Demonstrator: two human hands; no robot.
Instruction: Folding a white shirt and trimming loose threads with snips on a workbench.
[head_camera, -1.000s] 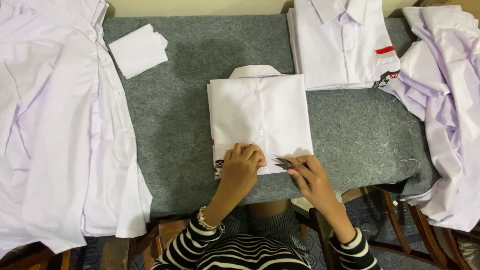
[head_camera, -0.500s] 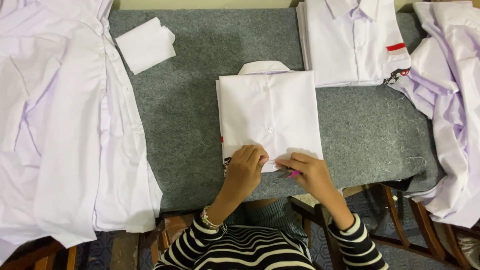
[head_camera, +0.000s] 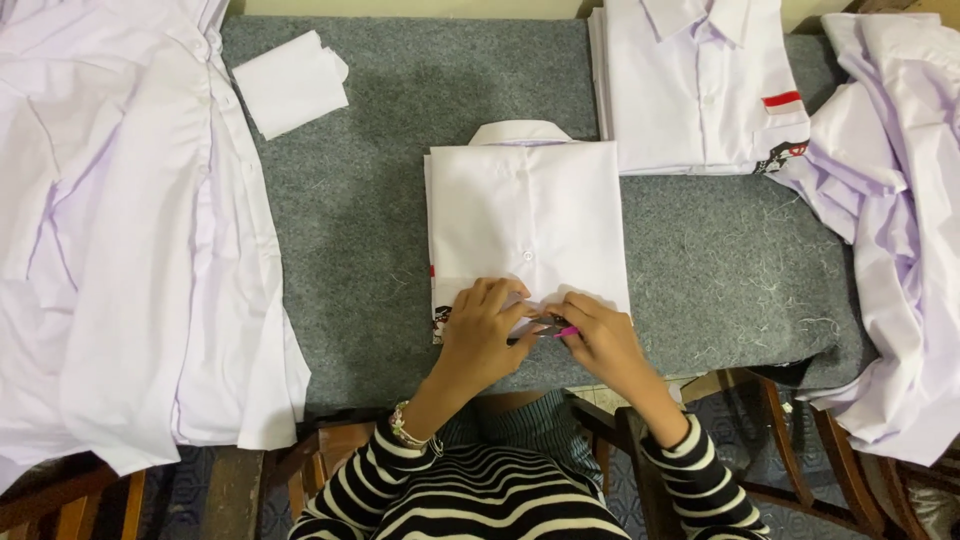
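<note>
A grey felt table (head_camera: 360, 230) holds white clothes. Far left lies a big loose shirt (head_camera: 130, 250). The folded shirt (head_camera: 527, 225) stays in the middle, but both hands have moved closer together. The left hand (head_camera: 480, 335) presses its near edge. The right hand (head_camera: 600, 340) pinches a small pink tool (head_camera: 566, 331).

This looks like a small garment finishing or packing workshop rather than a home. A work table covered in grey felt (head_camera: 380, 230) carries a neat stack of folded white uniform shirts (head_camera: 700, 90) at the far edge, loose white shirts piled on the left (head_camera: 120, 250) and on the right (head_camera: 900, 240), and stray thread clippings (head_camera: 790, 290) lie scattered over the felt.
</note>
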